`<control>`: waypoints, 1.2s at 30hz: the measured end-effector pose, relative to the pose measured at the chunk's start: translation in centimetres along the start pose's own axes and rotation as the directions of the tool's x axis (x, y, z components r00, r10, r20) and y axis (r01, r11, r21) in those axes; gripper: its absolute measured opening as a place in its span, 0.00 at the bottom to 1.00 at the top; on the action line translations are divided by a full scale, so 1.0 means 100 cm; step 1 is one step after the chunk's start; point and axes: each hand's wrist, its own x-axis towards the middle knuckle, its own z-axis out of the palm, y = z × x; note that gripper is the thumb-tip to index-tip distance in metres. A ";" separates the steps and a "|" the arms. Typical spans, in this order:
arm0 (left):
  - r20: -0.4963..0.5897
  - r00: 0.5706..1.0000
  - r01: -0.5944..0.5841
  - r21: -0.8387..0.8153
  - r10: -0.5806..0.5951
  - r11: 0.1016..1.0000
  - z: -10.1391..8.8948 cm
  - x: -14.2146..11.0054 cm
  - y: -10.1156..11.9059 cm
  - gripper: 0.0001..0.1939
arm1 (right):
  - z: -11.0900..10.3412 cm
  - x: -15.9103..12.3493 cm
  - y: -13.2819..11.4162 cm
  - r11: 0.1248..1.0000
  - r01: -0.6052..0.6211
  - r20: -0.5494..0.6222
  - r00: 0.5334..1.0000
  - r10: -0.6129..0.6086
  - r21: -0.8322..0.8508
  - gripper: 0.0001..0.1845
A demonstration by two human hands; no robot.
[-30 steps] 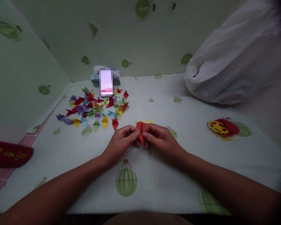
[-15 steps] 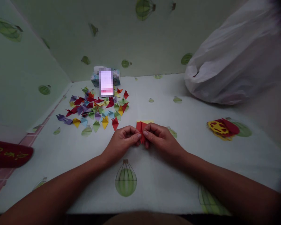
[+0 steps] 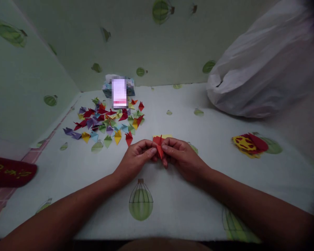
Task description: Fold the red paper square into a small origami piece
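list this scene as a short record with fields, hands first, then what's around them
left hand: pinching one side of the folded red paper
right hand: pinching its other side
just beyond hands: yellow paper, partly hidden
far left: colourful folded paper shapes, loosely scattered
behind the shapes: lit screen, content blurred, in front of a tissue box
right: red and yellow cutouts, overlapping
far right: white plastic bag

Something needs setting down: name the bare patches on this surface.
Free: between the folded papers and the white bag; between the right hand and the red-and-yellow cutouts. Crowded: in front of the tissue box.
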 end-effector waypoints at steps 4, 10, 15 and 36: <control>-0.001 1.000 -0.005 0.008 0.005 1.000 0.000 0.000 0.001 0.10 | -0.001 0.000 0.001 1.000 0.008 0.016 1.000 -0.008 -0.017 0.12; -0.013 1.000 0.003 0.006 -0.003 1.000 -0.001 0.000 0.000 0.11 | -0.001 -0.001 0.001 1.000 0.009 0.016 1.000 -0.009 -0.025 0.12; -0.077 0.995 -0.057 0.029 0.059 0.998 0.000 0.000 -0.001 0.11 | 0.001 -0.001 0.001 0.999 0.017 0.016 1.000 -0.017 -0.034 0.12; -0.106 0.988 -0.093 0.177 0.113 0.980 0.004 -0.002 0.006 0.04 | 0.002 -0.003 -0.001 0.997 0.004 0.033 0.999 -0.002 -0.083 0.14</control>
